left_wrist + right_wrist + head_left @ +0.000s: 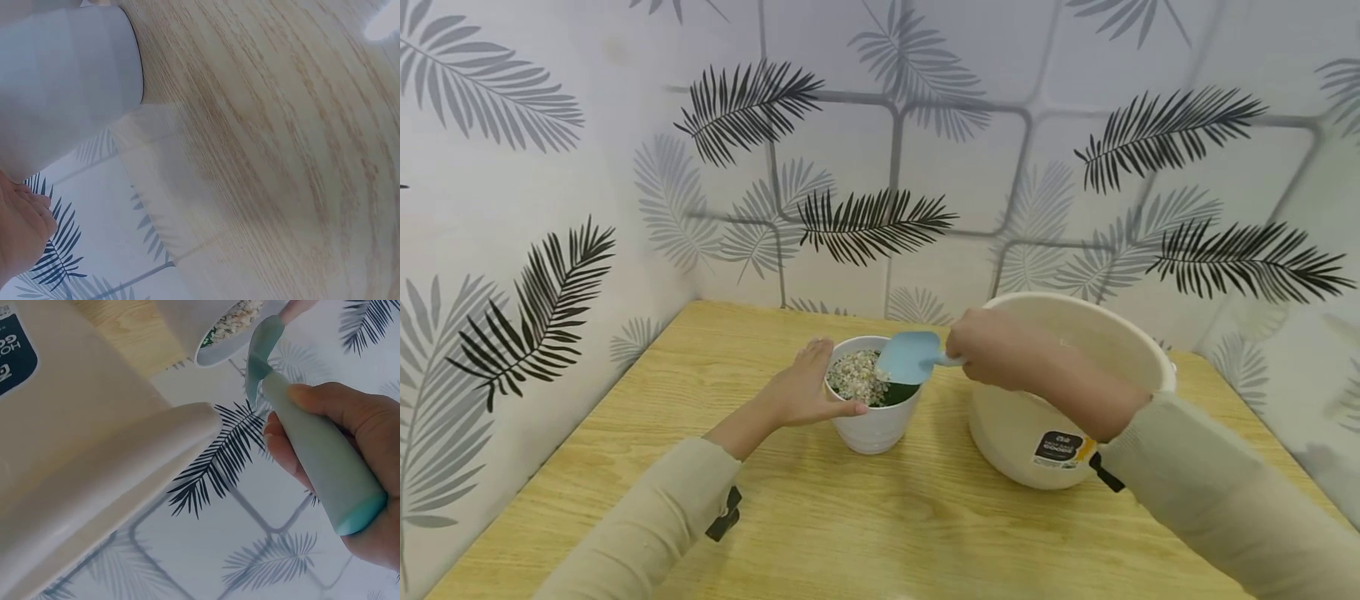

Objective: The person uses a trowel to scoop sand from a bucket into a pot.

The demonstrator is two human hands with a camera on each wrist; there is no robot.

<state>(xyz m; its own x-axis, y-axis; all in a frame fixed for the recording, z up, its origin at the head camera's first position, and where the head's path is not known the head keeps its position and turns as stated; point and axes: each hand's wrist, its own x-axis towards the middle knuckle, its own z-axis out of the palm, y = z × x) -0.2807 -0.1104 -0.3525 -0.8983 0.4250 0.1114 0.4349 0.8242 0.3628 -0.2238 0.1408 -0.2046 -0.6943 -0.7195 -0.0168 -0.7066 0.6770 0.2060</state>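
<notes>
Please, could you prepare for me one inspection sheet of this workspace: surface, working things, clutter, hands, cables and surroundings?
Surface: wood-grain table, with pot and bucket standing on it.
Working things: white flowerpot holding pale granules, dark green showing beside them; light-blue hand trowel, blade over the pot's right side; large cream bucket with a dark label.
Clutter: nothing seen.
Hands: left hand holds the flowerpot by its rim; right hand grips the trowel handle.
Cables: nothing seen.
Surroundings: leaf-patterned wall behind the table.
</notes>
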